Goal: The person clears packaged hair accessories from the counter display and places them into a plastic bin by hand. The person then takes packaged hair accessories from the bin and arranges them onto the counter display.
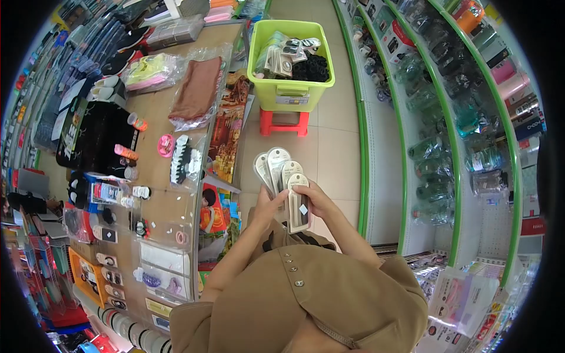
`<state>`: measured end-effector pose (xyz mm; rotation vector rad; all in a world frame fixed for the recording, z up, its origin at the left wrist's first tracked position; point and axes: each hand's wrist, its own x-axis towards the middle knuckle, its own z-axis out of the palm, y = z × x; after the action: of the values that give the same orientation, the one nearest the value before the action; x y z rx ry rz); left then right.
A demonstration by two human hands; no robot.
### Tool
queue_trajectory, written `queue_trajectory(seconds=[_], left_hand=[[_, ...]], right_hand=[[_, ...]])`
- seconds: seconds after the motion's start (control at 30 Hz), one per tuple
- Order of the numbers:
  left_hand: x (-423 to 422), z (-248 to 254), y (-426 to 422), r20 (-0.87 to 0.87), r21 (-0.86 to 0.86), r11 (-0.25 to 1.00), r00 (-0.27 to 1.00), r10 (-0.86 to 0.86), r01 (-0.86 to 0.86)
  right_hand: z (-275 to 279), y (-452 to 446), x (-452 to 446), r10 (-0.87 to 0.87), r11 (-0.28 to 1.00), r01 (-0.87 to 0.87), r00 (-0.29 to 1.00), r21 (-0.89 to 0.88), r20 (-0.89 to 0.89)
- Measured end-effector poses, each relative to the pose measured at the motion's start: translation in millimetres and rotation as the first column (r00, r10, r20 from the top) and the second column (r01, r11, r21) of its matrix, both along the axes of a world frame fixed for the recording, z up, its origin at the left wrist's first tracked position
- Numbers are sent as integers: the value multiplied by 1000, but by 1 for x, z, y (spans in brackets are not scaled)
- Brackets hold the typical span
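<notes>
Brown shirt (pixel 253 300) nearest in the head view, on the near side of the green tub (pixel 291 97). Between shirt and tub — fanned carded packs (pixel 291 169), grasped by the left hand (pixel 269 206), front pack (pixel 297 220) pinched by the right hand (pixel 316 200). Could slip floorward short of the tub, through too loose a pinch on overlapping faces. Counted — four packs, two hands, one tub, one red stool (pixel 285 124) under it.

Left hand (pixel 269 206) and right hand (pixel 318 201) holding fanned carded packs (pixel 298 206), lime bin (pixel 318 93) on red stool (pixel 285 125); cluttered table (pixel 154 113)
</notes>
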<state>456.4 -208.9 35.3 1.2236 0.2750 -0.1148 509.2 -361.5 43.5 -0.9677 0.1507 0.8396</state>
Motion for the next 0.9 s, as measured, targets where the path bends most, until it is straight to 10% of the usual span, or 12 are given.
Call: queue_trajectory(seconds=[0.6, 0.9], left_hand=[[324, 21, 28, 58, -8, 889, 887, -457, 458], [419, -49, 39, -16, 122, 980, 988, -155, 156]], right_hand=[[7, 17, 256, -446, 895, 447, 893, -4, 56], [5, -24, 418, -510, 814, 554, 825, -174, 243]])
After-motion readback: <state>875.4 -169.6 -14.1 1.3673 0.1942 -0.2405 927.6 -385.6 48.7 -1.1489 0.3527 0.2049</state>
